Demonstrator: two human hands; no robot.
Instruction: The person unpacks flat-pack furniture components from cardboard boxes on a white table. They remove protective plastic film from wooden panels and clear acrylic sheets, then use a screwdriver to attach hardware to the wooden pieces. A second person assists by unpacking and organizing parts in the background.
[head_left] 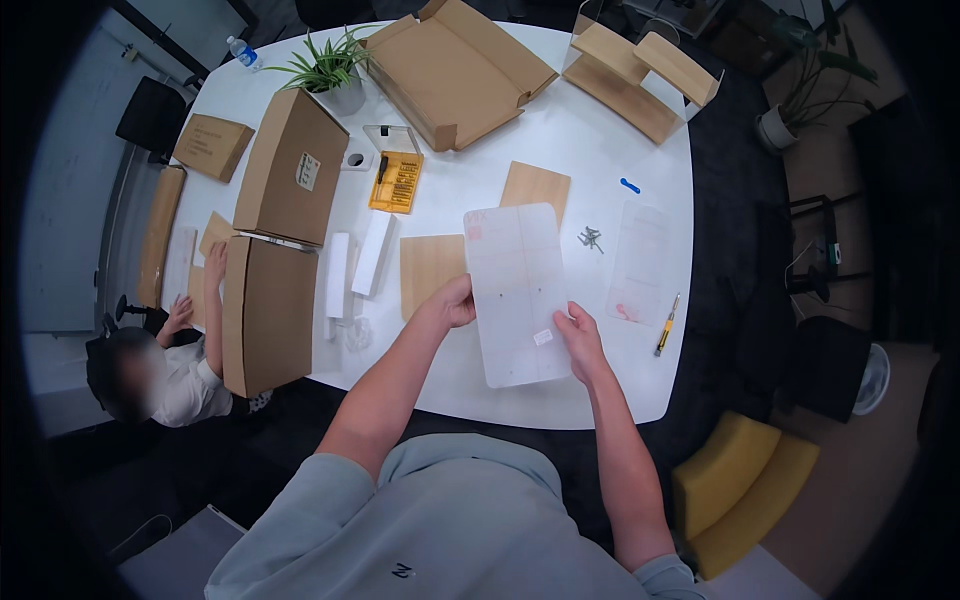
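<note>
Left hand [459, 302] and right hand [577, 338] are gripping a whitish, translucent, rectangular plastic panel [520, 280] between them, its long axis pointing forward

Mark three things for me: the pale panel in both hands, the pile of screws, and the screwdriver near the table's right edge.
Pale panel [518, 295]: head view, middle of its broad face.
Pile of screws [591, 239]: head view, middle of the pile.
Screwdriver [664, 335]: head view, its yellow handle.
</note>
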